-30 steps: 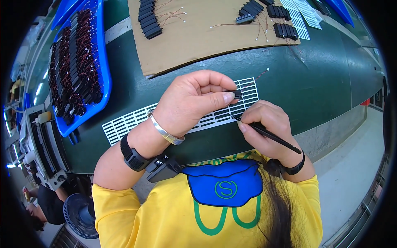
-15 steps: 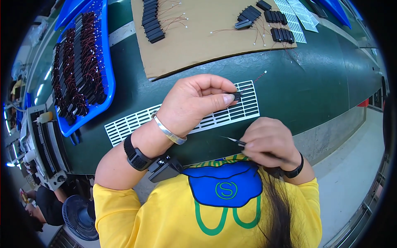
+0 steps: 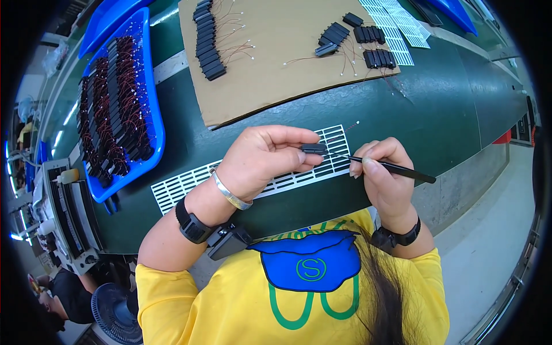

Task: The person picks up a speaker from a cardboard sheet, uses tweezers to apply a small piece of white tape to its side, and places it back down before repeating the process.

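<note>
Between the thumb and fingers of my left hand (image 3: 261,155) is a small black rectangular part (image 3: 314,148), like those with red wires on the cardboard. A twisted red wire with a white connector (image 3: 357,122) shows beyond it. Pinched in my right hand (image 3: 386,172) is a pair of black tweezers (image 3: 405,171), whose fine metal tip points left and meets the right end of the part or lies just beside it. Under my left hand lies a white sheet with rows of slots (image 3: 190,181), partly hidden by my forearm.
A blue tray (image 3: 159,123) at left holds many wired black parts. Ahead lies a cardboard sheet (image 3: 253,86) with a column of black parts (image 3: 207,46) and several groups at its right. More slotted white sheets (image 3: 397,29) lie at far right. A fan (image 3: 112,313) stands lower left, near another person.
My right hand has risen and turned, bringing the tweezers to the black part. My left hand has opened its grip somewhat, showing more of the part. The whole view has shifted slightly.
</note>
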A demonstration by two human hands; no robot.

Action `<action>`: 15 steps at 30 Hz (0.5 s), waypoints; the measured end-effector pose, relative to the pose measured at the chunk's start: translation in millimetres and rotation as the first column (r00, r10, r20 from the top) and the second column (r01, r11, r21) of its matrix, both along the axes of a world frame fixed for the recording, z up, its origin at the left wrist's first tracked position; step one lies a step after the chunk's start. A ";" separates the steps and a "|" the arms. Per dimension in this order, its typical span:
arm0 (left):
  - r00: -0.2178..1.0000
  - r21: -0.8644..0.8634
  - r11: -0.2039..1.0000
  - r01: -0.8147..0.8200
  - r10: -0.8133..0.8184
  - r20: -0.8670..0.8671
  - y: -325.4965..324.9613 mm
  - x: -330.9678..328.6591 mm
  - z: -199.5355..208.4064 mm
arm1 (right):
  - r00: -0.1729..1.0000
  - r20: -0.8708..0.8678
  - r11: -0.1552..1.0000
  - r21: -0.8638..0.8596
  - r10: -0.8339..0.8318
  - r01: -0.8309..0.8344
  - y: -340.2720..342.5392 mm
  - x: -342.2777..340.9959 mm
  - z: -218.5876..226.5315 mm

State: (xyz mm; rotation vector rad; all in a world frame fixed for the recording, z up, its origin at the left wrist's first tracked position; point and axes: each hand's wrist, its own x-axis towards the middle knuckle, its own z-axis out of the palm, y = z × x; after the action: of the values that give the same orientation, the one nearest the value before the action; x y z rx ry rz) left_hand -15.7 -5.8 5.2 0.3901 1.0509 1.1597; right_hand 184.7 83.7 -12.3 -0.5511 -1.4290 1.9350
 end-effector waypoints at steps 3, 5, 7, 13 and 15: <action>1.000 0.001 1.000 0.025 -0.025 0.012 -1.6 -0.6 -1.0 | 1.000 0.009 1.000 -0.018 0.009 -0.009 1.4 -2.6 0.6; 0.999 -0.002 0.999 0.038 -0.038 0.020 -1.8 -1.2 -1.4 | 0.999 0.013 0.999 -0.026 0.038 -0.037 1.3 -4.2 0.8; 0.999 0.005 0.999 0.050 -0.050 0.009 -1.8 -1.8 -2.0 | 0.999 0.023 0.999 -0.030 0.035 -0.034 0.8 -5.0 0.9; 0.999 -0.001 0.999 0.041 -0.041 0.014 -1.6 -1.1 -1.9 | 0.997 0.072 0.999 -0.008 0.034 -0.034 0.8 -6.4 0.2; 0.999 0.004 0.999 0.037 -0.037 0.006 -2.2 -1.3 -3.2 | 0.996 0.079 0.999 -0.004 0.038 -0.038 0.6 -6.7 0.6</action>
State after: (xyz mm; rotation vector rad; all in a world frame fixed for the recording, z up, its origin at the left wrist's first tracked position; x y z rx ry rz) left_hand -17.0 -8.0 2.0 0.4071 1.0321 1.1289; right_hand 178.0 84.4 -11.8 -0.6121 -1.4965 1.9647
